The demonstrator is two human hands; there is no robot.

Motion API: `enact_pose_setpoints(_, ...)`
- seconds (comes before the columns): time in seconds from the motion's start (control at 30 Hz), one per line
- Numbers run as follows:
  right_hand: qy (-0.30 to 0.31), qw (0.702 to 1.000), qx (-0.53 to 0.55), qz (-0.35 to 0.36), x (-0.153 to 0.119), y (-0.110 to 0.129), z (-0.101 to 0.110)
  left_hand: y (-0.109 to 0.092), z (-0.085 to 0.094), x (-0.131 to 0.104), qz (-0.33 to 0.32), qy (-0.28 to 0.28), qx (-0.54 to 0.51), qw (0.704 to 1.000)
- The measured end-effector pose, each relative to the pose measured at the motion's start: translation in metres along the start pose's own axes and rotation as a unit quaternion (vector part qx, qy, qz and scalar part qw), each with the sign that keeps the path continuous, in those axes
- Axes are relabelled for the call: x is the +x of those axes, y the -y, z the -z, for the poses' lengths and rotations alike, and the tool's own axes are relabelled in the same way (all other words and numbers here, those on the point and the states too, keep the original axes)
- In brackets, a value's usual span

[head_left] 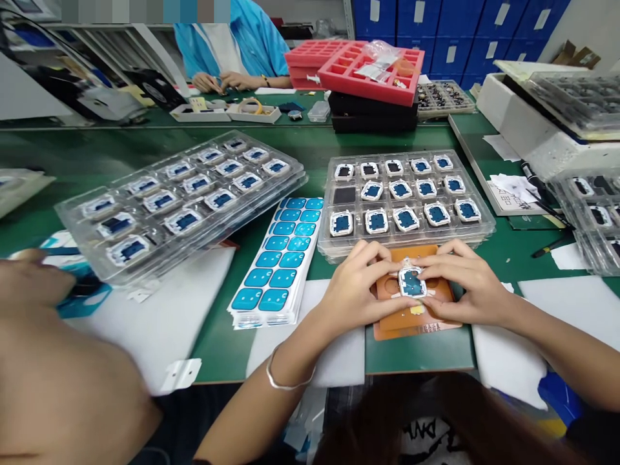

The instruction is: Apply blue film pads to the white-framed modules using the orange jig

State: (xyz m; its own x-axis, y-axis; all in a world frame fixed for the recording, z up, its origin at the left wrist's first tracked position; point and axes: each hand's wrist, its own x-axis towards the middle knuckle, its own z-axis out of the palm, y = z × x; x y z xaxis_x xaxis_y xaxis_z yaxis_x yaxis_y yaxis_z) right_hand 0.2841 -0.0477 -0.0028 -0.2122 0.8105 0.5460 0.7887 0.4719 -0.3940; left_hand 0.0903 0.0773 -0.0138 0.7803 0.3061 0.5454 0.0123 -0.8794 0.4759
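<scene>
Between my fingertips is a white-framed square part (412,283) with a blue face, over an orange plate (417,325). My left hand (361,284) grips its left side, thumb at the lower edge. My right hand (460,284) pinches the right side, with fingers at the top and thumb below. Just beyond my hands, a clear tray (407,240) holds several similar parts, and one of its pockets shows only a dark square. To the left of my left hand lies a stack of sheets with blue stickers (277,258).
Another clear tray stack (194,248) sits tilted at the left. A co-worker's blurred arm (62,361) reaches in at the left edge. Across the bench, a person's hands (225,82) work near red trays (371,71). White foam sheets (508,349) lie along the front edge.
</scene>
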Motion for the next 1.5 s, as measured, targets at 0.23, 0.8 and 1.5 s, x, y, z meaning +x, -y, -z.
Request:
enact_pose_setpoints(0.23, -0.053, 0.989, 0.11, -0.079, 0.0, -0.015, 0.014, -0.002, -0.005, -0.002, -0.005, -0.033, -0.059, 0.998)
enact_pose_setpoints(0.8, -0.022, 0.99, -0.109, -0.087, 0.096, -0.064, 0.053, -0.002, -0.001, -0.003, -0.128, 0.058, 0.036, 0.989)
enact_pose_setpoints(1.5, 0.217, 0.948, -0.225, -0.062, 0.063, -0.016, 0.052, -0.001, -0.008, -0.003, -0.138, 0.052, 0.057, 0.987)
